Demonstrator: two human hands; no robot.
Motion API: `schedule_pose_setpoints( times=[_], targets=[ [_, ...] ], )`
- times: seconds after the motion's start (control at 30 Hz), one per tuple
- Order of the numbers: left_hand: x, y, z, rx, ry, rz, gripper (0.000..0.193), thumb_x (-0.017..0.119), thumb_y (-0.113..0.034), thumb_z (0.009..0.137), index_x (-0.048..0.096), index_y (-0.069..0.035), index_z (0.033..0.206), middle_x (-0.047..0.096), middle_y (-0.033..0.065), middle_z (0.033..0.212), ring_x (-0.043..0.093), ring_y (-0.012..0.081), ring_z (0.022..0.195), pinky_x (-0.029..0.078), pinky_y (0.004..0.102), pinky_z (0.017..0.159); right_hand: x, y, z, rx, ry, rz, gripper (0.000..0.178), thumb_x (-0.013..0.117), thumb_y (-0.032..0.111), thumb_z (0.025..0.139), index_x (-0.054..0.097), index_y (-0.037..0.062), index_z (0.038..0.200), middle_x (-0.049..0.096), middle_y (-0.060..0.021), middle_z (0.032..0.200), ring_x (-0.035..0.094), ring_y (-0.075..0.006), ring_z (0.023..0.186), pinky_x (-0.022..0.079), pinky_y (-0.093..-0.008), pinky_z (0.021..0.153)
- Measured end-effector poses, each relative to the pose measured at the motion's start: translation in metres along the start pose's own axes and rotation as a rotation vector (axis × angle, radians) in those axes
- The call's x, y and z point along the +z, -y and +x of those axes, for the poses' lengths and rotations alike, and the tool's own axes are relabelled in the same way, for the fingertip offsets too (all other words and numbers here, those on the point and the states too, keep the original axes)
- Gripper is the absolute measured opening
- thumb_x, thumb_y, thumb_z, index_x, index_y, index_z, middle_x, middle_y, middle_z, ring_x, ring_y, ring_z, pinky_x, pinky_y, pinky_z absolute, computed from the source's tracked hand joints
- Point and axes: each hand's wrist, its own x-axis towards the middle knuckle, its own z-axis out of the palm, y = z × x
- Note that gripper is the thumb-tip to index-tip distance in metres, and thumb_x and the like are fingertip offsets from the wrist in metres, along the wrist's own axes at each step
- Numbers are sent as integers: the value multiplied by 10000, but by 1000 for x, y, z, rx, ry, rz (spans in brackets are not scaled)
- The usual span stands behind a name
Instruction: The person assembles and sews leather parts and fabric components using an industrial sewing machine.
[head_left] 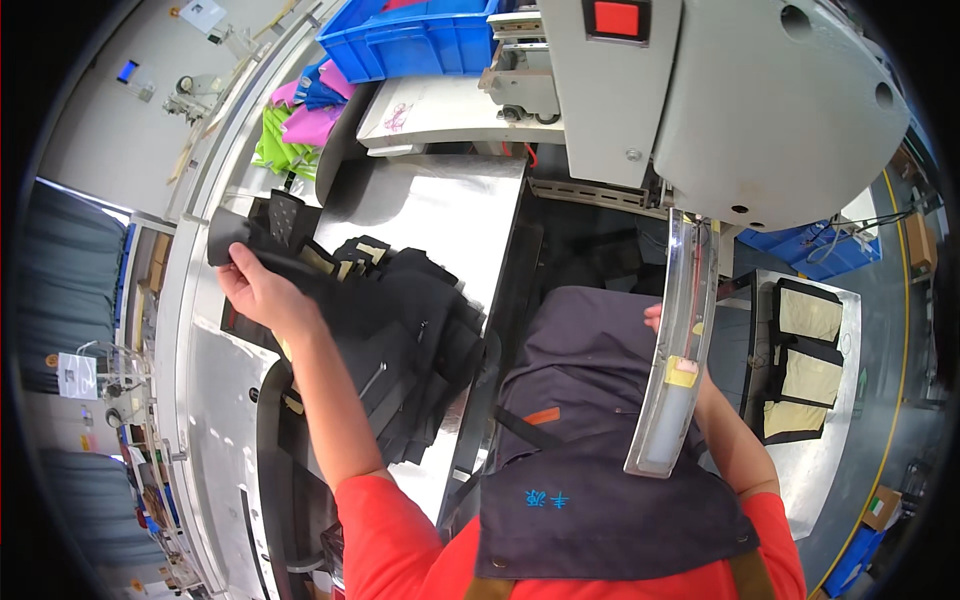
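My left hand point(262, 292) pinches the edge of a black fabric piece point(232, 232) at the far left end of a pile. That pile of black fabric pieces point(400, 320), some with cream patches, lies spread over a shiny metal table point(425, 195). My right hand point(653, 317) is mostly hidden behind a long clear-covered lamp bar point(672, 370). Only some fingertips show at its left edge, near the dark apron point(590, 340) on my lap, so whether they hold anything does not show.
Overhead at the right hangs a large grey machine head point(780, 110) with a red switch point(616, 18). A blue bin point(410, 40) stands at the back, beside bright cloth scraps point(310, 120). On a right-hand metal table point(825, 440) lie black pieces with cream panels point(808, 375).
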Motion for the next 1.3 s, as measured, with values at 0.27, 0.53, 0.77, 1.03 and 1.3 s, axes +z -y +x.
schedule_pose_setpoints(
  times=[0.27,0.53,0.77,1.03,1.3],
  targets=[
    [43,-48,-195,-332,466,-427,241,521,-65,913,448,-69,1143,541,10,925,528,61,741,490,235,630,105,69,1,-1111,16,-860,652,710,67,703,447,85,1299,506,-118,1280,460,-289,1229,337,-450,1017],
    [18,-28,-277,-542,914,-513,167,615,11,832,521,-4,969,532,86,1012,556,161,886,466,271,794,53,66,23,-1183,227,-950,499,637,-9,647,606,71,1139,630,-83,1085,617,-231,900,485,-365,805],
    [26,-22,-252,316,1059,-45,704,807,-17,516,534,-83,1161,460,170,1278,426,330,1225,406,431,966,-16,48,10,-1162,384,-1111,244,638,171,759,661,74,981,674,-86,973,655,-251,864,523,-332,745],
    [-20,-22,-281,209,1907,-12,344,589,59,597,569,-55,920,611,88,861,610,295,768,498,365,640,-6,40,-95,-790,687,-911,324,717,153,679,634,66,980,609,-76,1014,606,-269,941,499,-389,792],
    [-37,-61,-246,-108,1946,-154,427,648,84,566,609,-76,960,605,56,889,622,268,825,504,343,703,-4,75,-134,-616,693,-634,153,722,149,759,656,101,888,637,-5,869,619,-181,812,507,-294,665]
  ],
)
